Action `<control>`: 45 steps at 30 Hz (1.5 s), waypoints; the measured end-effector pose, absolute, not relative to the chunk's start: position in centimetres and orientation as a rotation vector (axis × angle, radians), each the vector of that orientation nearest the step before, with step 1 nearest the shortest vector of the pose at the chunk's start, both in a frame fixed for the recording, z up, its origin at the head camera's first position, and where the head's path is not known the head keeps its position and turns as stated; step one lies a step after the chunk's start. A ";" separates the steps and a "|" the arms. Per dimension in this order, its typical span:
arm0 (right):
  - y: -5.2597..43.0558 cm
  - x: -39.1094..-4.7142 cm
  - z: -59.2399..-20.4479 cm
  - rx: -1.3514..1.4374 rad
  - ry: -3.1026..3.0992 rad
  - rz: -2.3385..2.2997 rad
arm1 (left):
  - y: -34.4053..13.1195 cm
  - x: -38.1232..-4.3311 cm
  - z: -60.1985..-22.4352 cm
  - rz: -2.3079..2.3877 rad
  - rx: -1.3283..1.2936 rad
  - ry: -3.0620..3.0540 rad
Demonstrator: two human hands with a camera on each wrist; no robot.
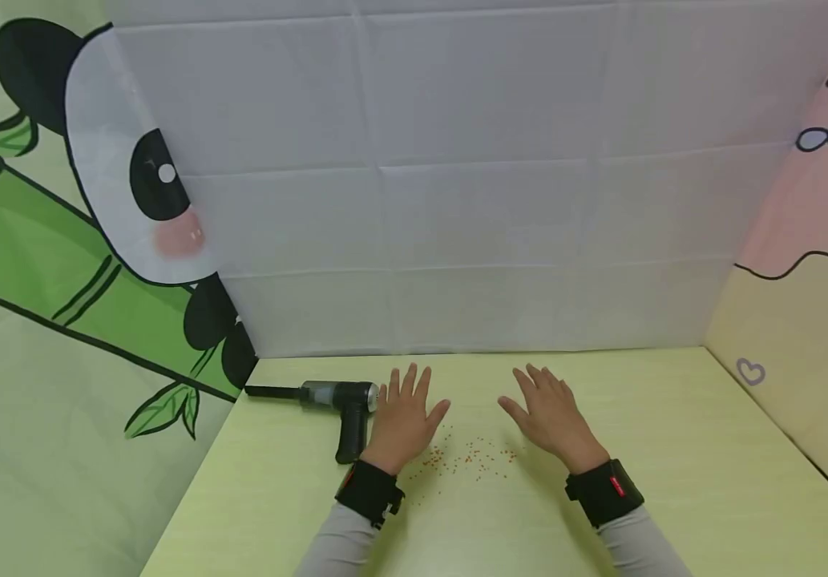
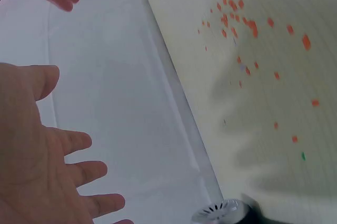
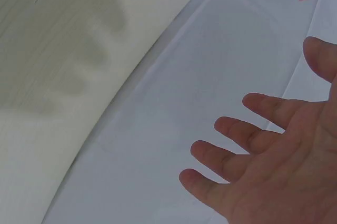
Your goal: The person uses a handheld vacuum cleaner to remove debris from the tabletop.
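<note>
My left hand (image 1: pixel 402 425) hovers above the table with fingers spread and nothing in it. To its left lies a black handheld vacuum cleaner (image 1: pixel 352 398), its narrow nozzle pointing left and its handle toward me; the hand overlaps its round vented end in the head view. My right hand (image 1: pixel 552 415) is also raised over the table, fingers straight and apart, holding nothing. Between and below the hands, small orange-red bits (image 1: pixel 471 458) are scattered on the tabletop. In the left wrist view a tiny green piece (image 2: pixel 303 156) lies among them.
The pale yellow table (image 1: pixel 673 449) meets a white cloth backdrop (image 1: pixel 486 216) along its far edge. Printed cloth panels with a panda (image 1: pixel 168 240) on the left and a pink figure (image 1: pixel 810 200) on the right flank it. Each wrist wears a black strap (image 1: pixel 604 490).
</note>
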State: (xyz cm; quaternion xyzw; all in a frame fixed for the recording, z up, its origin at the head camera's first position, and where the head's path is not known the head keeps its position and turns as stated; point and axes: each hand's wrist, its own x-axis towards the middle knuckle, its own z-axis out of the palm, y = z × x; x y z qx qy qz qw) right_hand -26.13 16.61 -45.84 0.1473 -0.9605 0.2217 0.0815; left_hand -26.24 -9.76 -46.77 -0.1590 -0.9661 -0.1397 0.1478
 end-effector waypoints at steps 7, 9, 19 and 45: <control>14.7 -26.4 -45.6 0.504 -2.883 0.759 | -14.0 -26.9 -46.2 -0.488 -0.322 -2.799; 13.7 -26.5 -45.6 0.534 -2.890 0.775 | -15.5 -27.2 -46.3 -0.511 -0.282 -2.802; 8.9 -27.0 -45.7 0.688 -2.904 0.785 | -22.8 -28.9 -46.1 -0.464 -0.092 -2.882; 1.0 -26.6 -47.1 0.972 -2.952 0.667 | -30.5 -32.5 -50.2 -0.203 -0.202 -2.935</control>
